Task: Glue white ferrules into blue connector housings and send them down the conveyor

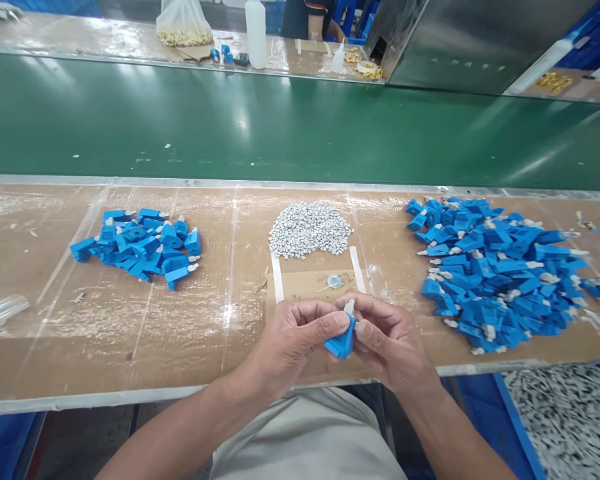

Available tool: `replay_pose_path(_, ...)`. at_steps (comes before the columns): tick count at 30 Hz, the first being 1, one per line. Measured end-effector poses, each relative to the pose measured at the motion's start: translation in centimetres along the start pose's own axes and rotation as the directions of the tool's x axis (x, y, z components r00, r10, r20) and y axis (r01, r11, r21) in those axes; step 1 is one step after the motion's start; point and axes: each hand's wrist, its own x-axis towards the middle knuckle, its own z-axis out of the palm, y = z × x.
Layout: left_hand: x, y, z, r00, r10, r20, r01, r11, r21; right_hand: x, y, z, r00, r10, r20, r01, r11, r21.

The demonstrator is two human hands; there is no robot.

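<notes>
Close in front of me, a blue plastic part (341, 344) with a whitish tip is held up near the table's front edge. My left hand (293, 340) is closed on it, thumb over its upper side. From the other side, my right hand (393, 340) is closed, thumb and forefinger at the part's right side and tip. Any tiny piece between those fingertips is hidden. Just beyond my hands lies a heap of small grey pieces (310, 230), with a small clear round object (334, 281) nearer to me.
Piles of similar blue parts lie left (135, 243) and right (495, 267). A green conveyor belt (280, 127) runs behind the cardboard-covered table (180, 340). Beyond it are a white bottle (256, 33), a bag (183, 23) and another person's arm (316, 27). A blue bin (520, 427) sits lower right.
</notes>
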Motion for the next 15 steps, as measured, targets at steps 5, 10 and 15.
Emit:
replay_pose_path(5,-0.8,-0.3,0.3,0.996,0.088,-0.025,-0.084,0.99,0.114,-0.2,-0.2,1.1,0.999,0.034,0.001,-0.034,0.999,-0.012)
replay_pose_path(10,-3.3,4.7,-3.0,0.907,0.384,-0.173,-0.179,0.724,0.666,-0.9,-1.0,-0.3,0.996,0.086,-0.04,-0.091,0.981,-0.17)
replay_pose_path(15,-6.2,14.3,-12.1,0.455,0.882,-0.124,0.302,-0.022,0.953,0.1,-3.0,-3.5,0.982,-0.09,-0.167,-0.042,0.756,-0.654)
